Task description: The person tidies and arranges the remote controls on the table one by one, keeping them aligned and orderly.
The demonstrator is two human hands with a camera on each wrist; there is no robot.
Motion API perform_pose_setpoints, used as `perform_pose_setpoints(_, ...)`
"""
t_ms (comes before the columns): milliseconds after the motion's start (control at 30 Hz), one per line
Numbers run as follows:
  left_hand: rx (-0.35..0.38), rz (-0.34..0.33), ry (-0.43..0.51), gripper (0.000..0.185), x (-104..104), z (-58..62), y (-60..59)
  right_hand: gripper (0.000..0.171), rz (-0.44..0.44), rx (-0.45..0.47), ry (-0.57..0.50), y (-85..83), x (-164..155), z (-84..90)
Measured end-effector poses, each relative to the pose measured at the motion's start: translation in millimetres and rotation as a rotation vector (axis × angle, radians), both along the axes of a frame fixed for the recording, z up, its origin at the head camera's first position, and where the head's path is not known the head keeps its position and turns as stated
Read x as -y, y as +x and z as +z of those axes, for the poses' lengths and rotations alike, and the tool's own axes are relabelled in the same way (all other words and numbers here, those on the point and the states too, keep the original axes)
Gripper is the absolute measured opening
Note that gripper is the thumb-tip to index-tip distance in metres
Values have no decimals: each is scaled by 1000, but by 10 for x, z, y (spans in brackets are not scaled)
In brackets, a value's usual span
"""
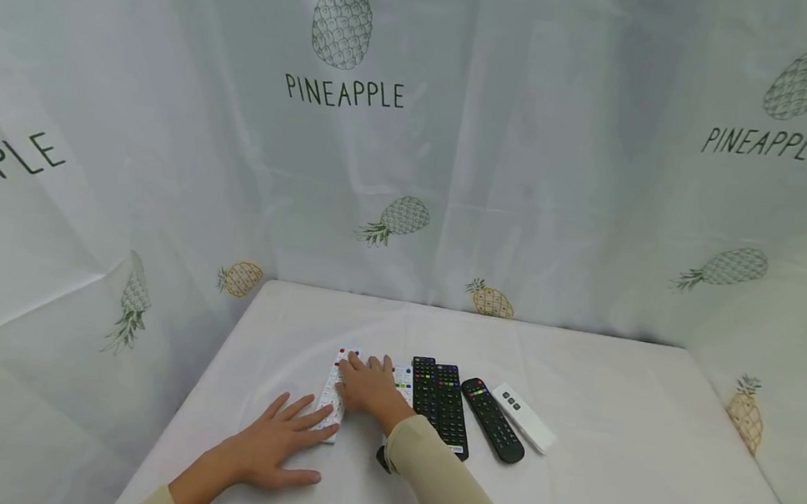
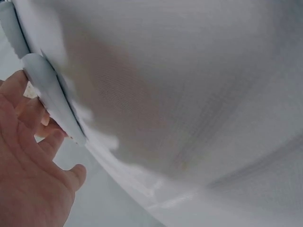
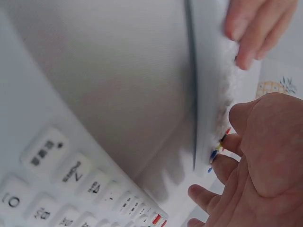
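We had the white remote (image 1: pixel 331 397) flat on the white table (image 1: pixel 621 447), right between both hands, long axis running away from us, far end leaning slightly right. Our left hand (image 1: pixel 270 446) was spread wide, fingertips at its near end. Our right hand (image 1: pixel 366 384) was loosely open, fingers on the far end, no grip that we could see.

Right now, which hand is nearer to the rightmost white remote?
Right. The right hand is left of the rightmost white remote, with black remotes between; the left hand is farther left.

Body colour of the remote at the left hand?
The remote is white, clearest in the head view.
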State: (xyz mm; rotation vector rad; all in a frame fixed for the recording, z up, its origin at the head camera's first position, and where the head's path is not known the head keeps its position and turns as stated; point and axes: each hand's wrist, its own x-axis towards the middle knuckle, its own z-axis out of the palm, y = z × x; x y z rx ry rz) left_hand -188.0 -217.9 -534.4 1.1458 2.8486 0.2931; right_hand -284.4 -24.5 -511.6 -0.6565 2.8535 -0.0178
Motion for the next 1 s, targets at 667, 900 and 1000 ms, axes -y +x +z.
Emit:
perform_pose_setpoints(667, -19, 44, 47, 66, 20, -55, 10, 54, 6, 11, -66, -12, 59, -22)
perform_pose_setpoints(900, -8, 67, 45, 63, 39, -41, -12, 54, -27, 4, -108, -45, 113, -72)
perform_pose_setpoints(1000, 19, 71, 48, 65, 36, -47, -15, 55, -36, 3, -119, -42, 120, -121)
